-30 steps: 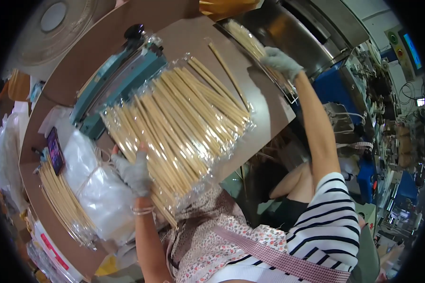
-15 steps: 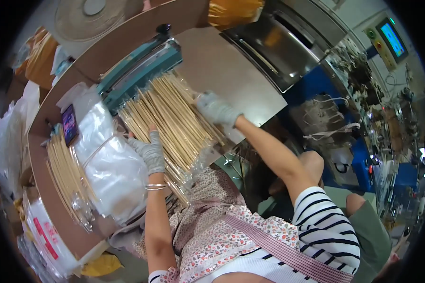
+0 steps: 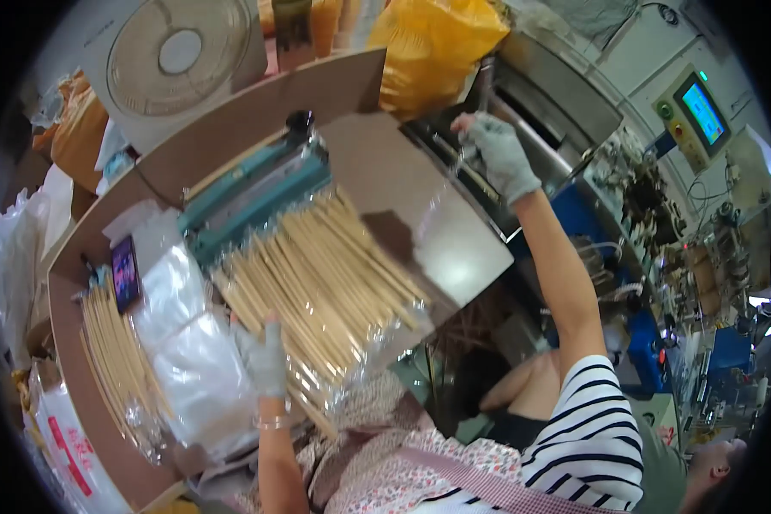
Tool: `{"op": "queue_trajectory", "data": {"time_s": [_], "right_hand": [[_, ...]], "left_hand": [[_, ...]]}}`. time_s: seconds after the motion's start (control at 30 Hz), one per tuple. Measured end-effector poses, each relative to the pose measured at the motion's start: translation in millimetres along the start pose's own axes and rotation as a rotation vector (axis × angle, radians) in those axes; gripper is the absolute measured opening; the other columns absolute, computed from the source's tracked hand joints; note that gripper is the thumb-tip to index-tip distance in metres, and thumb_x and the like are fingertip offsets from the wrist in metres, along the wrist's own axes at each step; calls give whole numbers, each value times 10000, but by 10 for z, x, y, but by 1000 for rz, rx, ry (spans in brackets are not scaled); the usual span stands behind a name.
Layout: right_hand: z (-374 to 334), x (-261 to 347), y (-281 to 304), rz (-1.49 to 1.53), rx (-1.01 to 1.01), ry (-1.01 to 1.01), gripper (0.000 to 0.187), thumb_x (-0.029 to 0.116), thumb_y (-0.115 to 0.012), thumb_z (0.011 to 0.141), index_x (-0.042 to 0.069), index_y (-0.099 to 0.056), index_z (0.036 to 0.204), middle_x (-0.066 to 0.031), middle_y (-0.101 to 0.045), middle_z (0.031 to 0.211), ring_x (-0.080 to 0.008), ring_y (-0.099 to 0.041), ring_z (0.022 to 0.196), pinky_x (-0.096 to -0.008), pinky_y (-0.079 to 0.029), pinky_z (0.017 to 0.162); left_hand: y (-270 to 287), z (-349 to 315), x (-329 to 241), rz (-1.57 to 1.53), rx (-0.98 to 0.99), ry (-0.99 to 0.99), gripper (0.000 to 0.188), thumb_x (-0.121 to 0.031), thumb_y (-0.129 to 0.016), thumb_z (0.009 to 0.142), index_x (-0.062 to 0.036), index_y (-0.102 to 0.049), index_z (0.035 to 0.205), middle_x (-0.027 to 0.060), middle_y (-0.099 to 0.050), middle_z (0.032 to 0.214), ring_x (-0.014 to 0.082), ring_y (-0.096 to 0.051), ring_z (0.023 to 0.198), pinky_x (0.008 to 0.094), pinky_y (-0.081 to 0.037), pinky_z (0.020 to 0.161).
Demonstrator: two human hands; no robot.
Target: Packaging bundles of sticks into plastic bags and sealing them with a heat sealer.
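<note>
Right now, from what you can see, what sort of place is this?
Probably a packing workshop: there are wood-coloured sticks in clear plastic, a teal device resembling a bag sealer, and a control panel with a lit screen.

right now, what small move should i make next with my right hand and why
Probably close your right hand on the pale stick in the dark metal tray: the hand is at the tray, though its grip is unclear, and your left hand sits beside the wrapped chopsticks.
</note>
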State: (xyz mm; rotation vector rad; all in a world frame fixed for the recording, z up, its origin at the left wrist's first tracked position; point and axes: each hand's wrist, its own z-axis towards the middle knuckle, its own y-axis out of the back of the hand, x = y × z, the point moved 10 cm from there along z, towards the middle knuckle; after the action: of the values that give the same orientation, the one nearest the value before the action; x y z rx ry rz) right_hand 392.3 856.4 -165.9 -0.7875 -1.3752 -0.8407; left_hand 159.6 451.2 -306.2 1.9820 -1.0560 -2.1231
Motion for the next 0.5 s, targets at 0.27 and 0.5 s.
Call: {"op": "queue_trajectory", "data": {"time_s": [0.27, 0.5], "right_hand": [[1941, 1300, 73, -857, -596, 845, 374, 369, -611, 827, 2, -610, 904, -87, -608, 772, -220, -573, 643, -336, -463, 551], [2770, 1621, 665, -1536, -764, 474, 885, 714, -609, 651, -81, -612, 1041, -204, -658, 946, -312, -616, 1007, -417, -472, 837]], "left_hand": [[233, -200, -74, 105, -25, 145, 793, -235, -658, 835, 73, -190, 1395, 222, -343, 1374, 271, -397, 1232, 334, -302, 1047], [-33, -183, -913, 434, -139, -327, 805, -311, -679, 796, 56, -257, 1376, 259, -380, 1310, 367, -365, 1245, 404, -285, 1062]]}}
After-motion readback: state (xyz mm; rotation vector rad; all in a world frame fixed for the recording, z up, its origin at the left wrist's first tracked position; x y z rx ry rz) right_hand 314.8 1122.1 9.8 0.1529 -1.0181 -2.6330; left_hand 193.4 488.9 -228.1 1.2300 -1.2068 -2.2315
